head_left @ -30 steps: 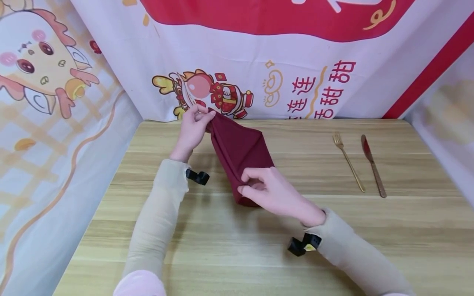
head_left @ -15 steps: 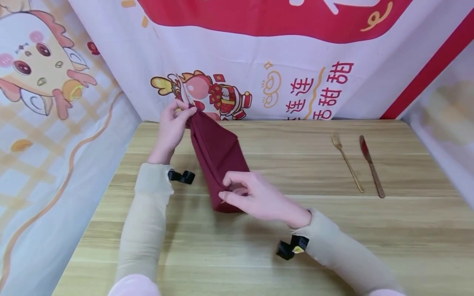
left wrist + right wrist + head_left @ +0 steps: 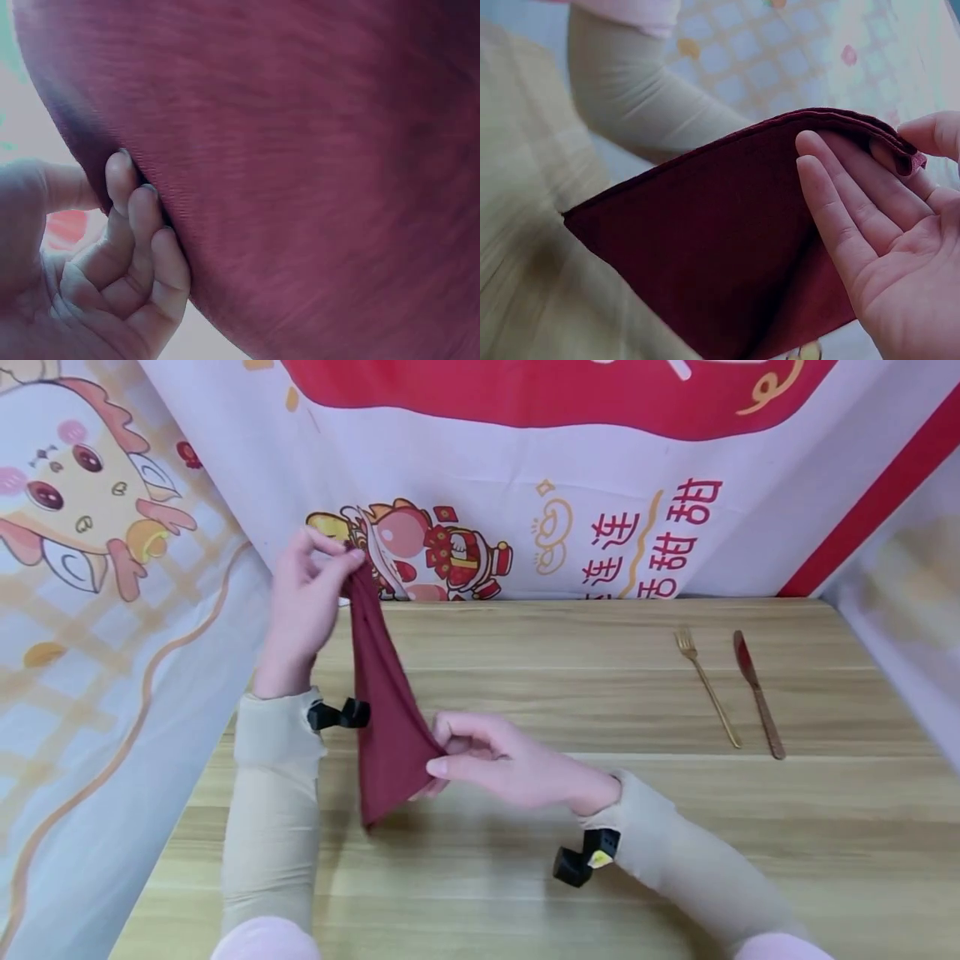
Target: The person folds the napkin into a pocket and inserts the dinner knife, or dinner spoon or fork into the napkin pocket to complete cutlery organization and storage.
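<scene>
A folded dark red napkin [image 3: 386,718] hangs above the left part of the wooden table [image 3: 600,810], turned nearly edge-on. My left hand [image 3: 303,593] pinches its top corner, raised in front of the backdrop. My right hand [image 3: 487,764] pinches the lower right edge between thumb and fingers. In the left wrist view the napkin [image 3: 315,165] fills the frame and curled fingers [image 3: 142,225] press against its edge. In the right wrist view the napkin [image 3: 727,247] lies against my straight fingers [image 3: 847,202], with the thumb over the folded edge.
A gold fork [image 3: 705,685] and a knife [image 3: 757,693] with a reddish blade lie side by side at the right of the table. A printed banner [image 3: 525,485] stands behind, and cloth walls close in at the left and right.
Both hands have carried the napkin leftward and lifted it off the table. The left hand has risen, and the napkin has turned from lying flat to hanging nearly upright.
</scene>
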The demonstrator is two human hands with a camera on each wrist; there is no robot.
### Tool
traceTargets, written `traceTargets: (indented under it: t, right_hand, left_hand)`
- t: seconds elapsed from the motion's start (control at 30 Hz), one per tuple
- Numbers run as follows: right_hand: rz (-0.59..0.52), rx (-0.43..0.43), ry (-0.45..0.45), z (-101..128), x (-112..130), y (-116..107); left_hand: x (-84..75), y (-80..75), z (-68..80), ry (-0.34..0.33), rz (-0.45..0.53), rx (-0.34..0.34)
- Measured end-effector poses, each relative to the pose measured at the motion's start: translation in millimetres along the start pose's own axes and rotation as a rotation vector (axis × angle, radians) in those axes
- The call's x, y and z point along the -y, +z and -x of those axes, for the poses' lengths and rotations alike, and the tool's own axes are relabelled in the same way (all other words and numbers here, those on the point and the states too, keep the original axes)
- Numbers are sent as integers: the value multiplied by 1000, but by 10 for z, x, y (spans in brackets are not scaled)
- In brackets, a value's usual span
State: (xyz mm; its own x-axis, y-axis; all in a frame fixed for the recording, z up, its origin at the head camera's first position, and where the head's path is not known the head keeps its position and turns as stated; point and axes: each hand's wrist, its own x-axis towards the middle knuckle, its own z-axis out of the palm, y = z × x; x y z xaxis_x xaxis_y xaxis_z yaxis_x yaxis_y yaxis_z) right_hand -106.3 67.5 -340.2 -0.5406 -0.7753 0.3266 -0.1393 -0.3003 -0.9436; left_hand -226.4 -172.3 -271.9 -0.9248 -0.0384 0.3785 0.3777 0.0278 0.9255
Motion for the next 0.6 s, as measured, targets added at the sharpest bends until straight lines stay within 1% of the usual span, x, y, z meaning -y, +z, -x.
traceTargets:
  t: [0.1,0.23,0.33,0.43,0.6]
  right_hand:
    - [40,-37,28,157,-111,-119]
    - [89,-57,71,366,-163,-245]
    - [131,-67,109,521,-160,-328]
    - [195,-100,172,677,-162,-414]
    - [324,-152,270,911,-204,-541]
  left_hand:
    - [204,118,-2,-42,-91,53]
    - [414,334,34,-68,-115,128]
    - [524,502,64,-68,-170,145]
    - [620,653,97,-60,-214,153]
    - [752,867,161,-47,-232,214]
